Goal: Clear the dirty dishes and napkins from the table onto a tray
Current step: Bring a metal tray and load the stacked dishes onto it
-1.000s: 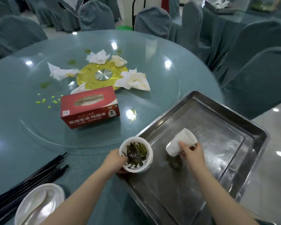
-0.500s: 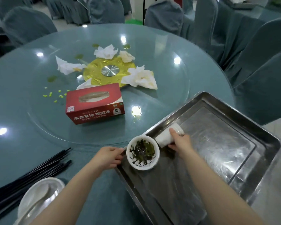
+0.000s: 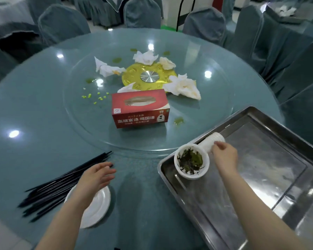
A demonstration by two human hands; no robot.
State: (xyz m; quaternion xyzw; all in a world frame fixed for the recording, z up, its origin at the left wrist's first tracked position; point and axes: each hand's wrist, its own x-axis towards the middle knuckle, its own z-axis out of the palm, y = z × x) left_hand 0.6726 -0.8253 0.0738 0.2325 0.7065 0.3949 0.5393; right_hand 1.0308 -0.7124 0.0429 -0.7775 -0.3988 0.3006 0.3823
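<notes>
1. Already on the metal tray [image 3: 260, 186], at its near-left corner: a white bowl [image 3: 191, 161] with dark green leafy scraps inside, and a stack of white cups [image 3: 210, 143] lying on its side against the tray's far-left rim, its open end touching the bowl.
2. The right hand [image 3: 224, 156] rests on the cup stack, fingers [image 3: 217, 144] curled lightly over its side; whether they grip it or only steady it, I cannot tell. My judgement is that this stack is just being settled.
3. The left hand [image 3: 95, 175] hovers with its fingers loosely spread and holding nothing, above the far edge of a white plate [image 3: 98, 208] that sits on the table [image 3: 34, 114] near the front edge. It looks aimed at either this plate or the chopsticks.
4. A bundle of black chopsticks [image 3: 61, 183] lies on the table just left of the plate, tips fanned out; these have not been collected.
5. On the glass turntable [image 3: 197, 120] several crumpled white napkins [image 3: 183, 87] remain, scattered around the yellow hub [image 3: 148, 76], none yet on the tray.
6. A red tissue box [image 3: 140, 108] stands on the turntable nearer the person; small green crumbs [image 3: 96, 97] and green smears lie to its left and right.
7. By my reading the task is in an early-to-middle stage: two items are cleared, while the plate, the chopsticks and all the napkins are left, and most of the tray is free to take them.
</notes>
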